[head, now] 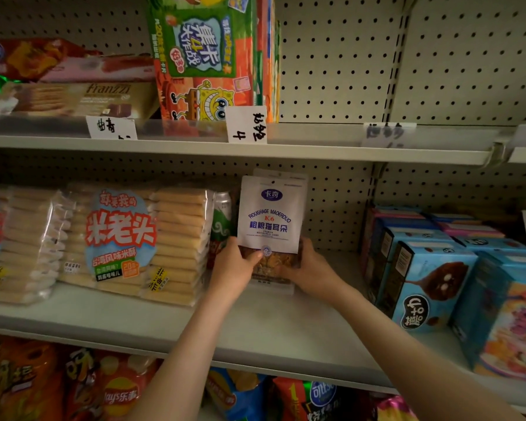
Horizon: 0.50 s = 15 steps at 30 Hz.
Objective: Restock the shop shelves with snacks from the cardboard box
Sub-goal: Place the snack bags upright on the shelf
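- I have the snack pouch (271, 220) standing upright on the middle shelf (255, 326), in the gap between the rice cracker bags (119, 241) and the blue boxes (422, 275). I judge it nearly placed, with only the release left.
- The cardboard box is out of view, so I can't tell how much stock remains.
- The pouch is white with blue print, and a clear window below shows brown pieces. A similar pouch stands just behind it.
- My left hand (234, 270) and right hand (308, 271) grip its lower sides, thumbs in front.

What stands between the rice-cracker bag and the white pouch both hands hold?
A green can stands there, close beside the pouch; the head view shows it.
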Motion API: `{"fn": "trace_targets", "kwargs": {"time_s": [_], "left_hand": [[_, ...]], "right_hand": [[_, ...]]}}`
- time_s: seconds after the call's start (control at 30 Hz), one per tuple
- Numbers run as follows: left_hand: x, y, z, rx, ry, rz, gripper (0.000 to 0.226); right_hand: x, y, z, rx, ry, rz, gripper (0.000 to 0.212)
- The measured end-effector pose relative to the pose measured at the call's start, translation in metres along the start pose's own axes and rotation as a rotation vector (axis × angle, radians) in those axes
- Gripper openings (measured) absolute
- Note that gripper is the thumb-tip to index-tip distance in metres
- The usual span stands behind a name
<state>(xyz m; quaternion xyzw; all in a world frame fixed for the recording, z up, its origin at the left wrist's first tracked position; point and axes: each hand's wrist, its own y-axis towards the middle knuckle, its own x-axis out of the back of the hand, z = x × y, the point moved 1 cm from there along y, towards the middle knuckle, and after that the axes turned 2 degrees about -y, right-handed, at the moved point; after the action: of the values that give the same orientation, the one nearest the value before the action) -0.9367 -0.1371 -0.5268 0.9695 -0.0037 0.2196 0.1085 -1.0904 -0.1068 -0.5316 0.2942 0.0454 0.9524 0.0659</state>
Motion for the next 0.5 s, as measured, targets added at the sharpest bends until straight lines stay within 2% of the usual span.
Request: {"fn": "trace_targets", "kwargs": {"time_s": [0.33, 0.5], "left_hand": [[-0.007, 0.017, 0.004, 0.021, 0.023, -0.006, 0.04], [-0.009, 0.022, 0.002, 0.008, 0.033, 0.004, 0.033]], "right_hand": [[-0.014, 0.02, -0.008, -0.046, -0.048, -0.103, 0.053], [-0.011, 0.022, -0.009, -0.073, -0.012, -0.174, 0.059]]}}
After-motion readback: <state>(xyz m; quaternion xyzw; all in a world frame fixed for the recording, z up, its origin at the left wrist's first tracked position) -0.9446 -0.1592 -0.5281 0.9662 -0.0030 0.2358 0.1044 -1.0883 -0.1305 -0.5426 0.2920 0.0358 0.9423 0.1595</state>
